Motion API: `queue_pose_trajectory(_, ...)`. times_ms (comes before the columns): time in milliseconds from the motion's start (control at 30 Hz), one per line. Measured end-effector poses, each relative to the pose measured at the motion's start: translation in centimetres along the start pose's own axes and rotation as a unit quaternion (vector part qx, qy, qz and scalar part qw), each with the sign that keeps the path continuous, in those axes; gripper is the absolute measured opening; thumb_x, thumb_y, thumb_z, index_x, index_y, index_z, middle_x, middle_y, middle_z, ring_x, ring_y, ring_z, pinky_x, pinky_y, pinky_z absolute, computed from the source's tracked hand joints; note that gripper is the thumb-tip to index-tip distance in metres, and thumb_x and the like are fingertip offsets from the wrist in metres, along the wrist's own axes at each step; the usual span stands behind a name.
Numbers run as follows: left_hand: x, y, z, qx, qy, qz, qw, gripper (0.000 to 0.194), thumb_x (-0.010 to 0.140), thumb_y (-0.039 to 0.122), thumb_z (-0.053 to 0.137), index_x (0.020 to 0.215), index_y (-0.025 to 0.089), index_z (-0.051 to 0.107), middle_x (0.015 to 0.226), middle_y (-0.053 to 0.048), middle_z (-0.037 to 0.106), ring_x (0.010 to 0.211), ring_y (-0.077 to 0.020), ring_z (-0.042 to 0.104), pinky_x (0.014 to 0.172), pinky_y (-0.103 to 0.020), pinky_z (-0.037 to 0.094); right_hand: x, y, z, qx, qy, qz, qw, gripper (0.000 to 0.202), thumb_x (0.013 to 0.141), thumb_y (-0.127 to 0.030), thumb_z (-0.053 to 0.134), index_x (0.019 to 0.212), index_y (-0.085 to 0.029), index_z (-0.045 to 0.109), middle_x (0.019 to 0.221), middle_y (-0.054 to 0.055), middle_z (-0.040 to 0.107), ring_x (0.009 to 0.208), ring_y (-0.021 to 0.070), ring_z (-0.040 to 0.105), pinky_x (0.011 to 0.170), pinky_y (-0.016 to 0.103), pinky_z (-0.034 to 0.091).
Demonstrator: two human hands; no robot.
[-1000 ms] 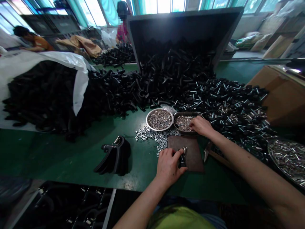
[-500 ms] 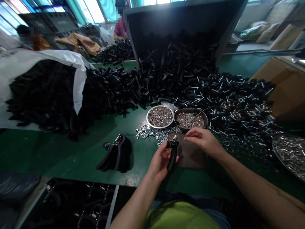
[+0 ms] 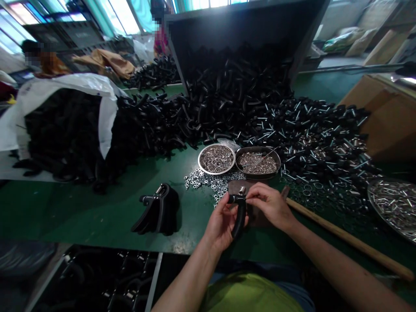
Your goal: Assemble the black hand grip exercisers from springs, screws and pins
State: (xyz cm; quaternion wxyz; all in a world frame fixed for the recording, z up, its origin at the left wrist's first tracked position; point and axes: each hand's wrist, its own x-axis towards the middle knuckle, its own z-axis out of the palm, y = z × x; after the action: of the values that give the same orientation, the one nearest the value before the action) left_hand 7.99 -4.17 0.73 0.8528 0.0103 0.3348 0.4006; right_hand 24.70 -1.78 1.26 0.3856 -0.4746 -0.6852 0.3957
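My left hand (image 3: 220, 225) is wrapped round a curved black handle (image 3: 239, 219), which stands roughly upright with a short shiny metal piece at its top. My right hand (image 3: 271, 206) is closed in a pinch against the right side of the handle's head. Whatever lies between those fingertips is too small to make out. Below both hands lies a brown plate (image 3: 260, 219), partly covered. Left of my hands, a few similar black handles (image 3: 159, 210) stand nested together on the green table (image 3: 191, 236).
A round bowl of metal rings (image 3: 216, 159) and a dish of small metal parts (image 3: 258, 162) stand ahead, with loose nuts (image 3: 198, 179) before them. A hammer (image 3: 351, 240) lies under my right forearm. Black parts (image 3: 156, 123) are heaped behind. Two people are further back.
My right hand has moved left and down, from apart to touching the handle's head. The hammer, earlier hidden behind my right arm, now shows. The view has shifted slightly.
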Motion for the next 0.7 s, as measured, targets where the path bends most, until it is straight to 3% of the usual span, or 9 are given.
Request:
queue_pose_trajectory(133,0.4,0.4,-0.6,0.137,0.004,0.037,0.99,0.041,0.074,0.044,0.065,0.101,0.014,0.062,0.081,-0.005,0.066,0.065,-0.0133,0.061,0.064,-0.027,0.052,-0.1,1.4,-0.6,-0.034,-0.029,-0.03,0.999,0.01,0.079,-0.022,0.06,0.089,-0.019,0.058,0.083,0.001,0.06,0.074,0.0138,0.058,0.064,0.026,0.045)
queue_pose_trajectory(233,1.3,0.9,-1.0,0.351,0.003,0.126,0.928,0.049,0.066,0.04,0.073,0.108,0.017,0.063,0.093,-0.006,0.066,0.081,-0.0174,0.061,0.076,-0.031,0.049,0.1,2.9,-1.3,-0.223,-0.071,-0.182,0.955,0.015,0.086,-0.02,0.051,0.1,-0.019,0.057,0.086,0.004,0.063,0.076,0.0138,0.056,0.065,0.026,0.041)
queue_pose_trajectory(300,1.9,0.9,-1.2,0.525,0.009,0.204,0.826,0.056,0.06,0.04,0.078,0.109,0.018,0.063,0.099,-0.007,0.066,0.091,-0.0215,0.059,0.084,-0.034,0.045,0.2,3.8,-1.6,-0.366,-0.097,-0.299,0.876,0.016,0.09,-0.019,0.045,0.096,-0.018,0.06,0.078,0.004,0.063,0.072,0.0137,0.055,0.062,0.027,0.036)
queue_pose_trajectory(367,2.3,0.7,-1.4,0.674,0.007,0.28,0.683,0.061,0.057,0.042,0.078,0.111,0.019,0.061,0.103,-0.007,0.064,0.098,-0.0252,0.056,0.089,-0.038,0.042,0.2,4.7,-1.6,-0.452,-0.105,-0.368,0.806,0.018,0.091,-0.019,0.044,0.092,-0.017,0.062,0.068,0.002,0.06,0.063,0.0129,0.051,0.057,0.028,0.031)
queue_pose_trajectory(433,2.3,0.2,-1.7,0.771,-0.003,0.33,0.545,0.063,0.06,0.045,0.076,0.115,0.02,0.059,0.106,-0.008,0.062,0.102,-0.0271,0.053,0.091,-0.041,0.04,0.0,5.2,-1.7,-0.486,-0.105,-0.391,0.774,0.019,0.091,-0.018,0.044,0.093,-0.016,0.062,0.065,0.001,0.058,0.06,0.0128,0.049,0.056,0.029,0.028)
queue_pose_trajectory(467,2.2,0.0,-1.8,0.802,-0.008,0.341,0.491,0.063,0.063,0.045,0.074,0.118,0.021,0.057,0.105,-0.008,0.062,0.102,-0.0274,0.052,0.09,-0.041,0.04,-0.2,5.3,-1.8,-0.496,-0.108,-0.386,0.77,0.019,0.091,-0.018,0.043,0.096,-0.015,0.062,0.066,0.002,0.059,0.062,0.0132,0.049,0.056,0.029,0.028)
queue_pose_trajectory(533,2.0,-0.5,-2.0,0.837,-0.01,0.346,0.424,0.062,0.067,0.044,0.071,0.122,0.022,0.053,0.104,-0.008,0.061,0.099,-0.0271,0.052,0.087,-0.041,0.041,-1.1,5.3,-2.5,-0.51,-0.115,-0.346,0.779,0.021,0.091,-0.018,0.043,0.103,-0.016,0.06,0.073,0.003,0.062,0.067,0.0144,0.051,0.059,0.029,0.031)
queue_pose_trajectory(600,1.8,-0.8,-2.2,0.848,0.0,0.347,0.401,0.061,0.069,0.043,0.07,0.123,0.023,0.051,0.103,-0.006,0.061,0.098,-0.0262,0.051,0.085,-0.041,0.042,-2.6,5.1,-3.8,-0.521,-0.093,-0.266,0.806,0.023,0.091,-0.021,0.043,0.108,-0.017,0.058,0.083,0.005,0.064,0.076,0.0159,0.054,0.065,0.028,0.035)
queue_pose_trajectory(700,1.8,-1.0,-2.3,0.843,0.036,0.343,0.413,0.062,0.064,0.043,0.074,0.118,0.023,0.051,0.105,-0.006,0.06,0.098,-0.0253,0.051,0.084,-0.039,0.042,-6.0,5.4,-6.7,-0.545,-0.021,-0.1,0.832,0.024,0.09,-0.032,0.046,0.106,-0.018,0.057,0.093,0.007,0.063,0.086,0.019,0.054,0.072,0.029,0.039)
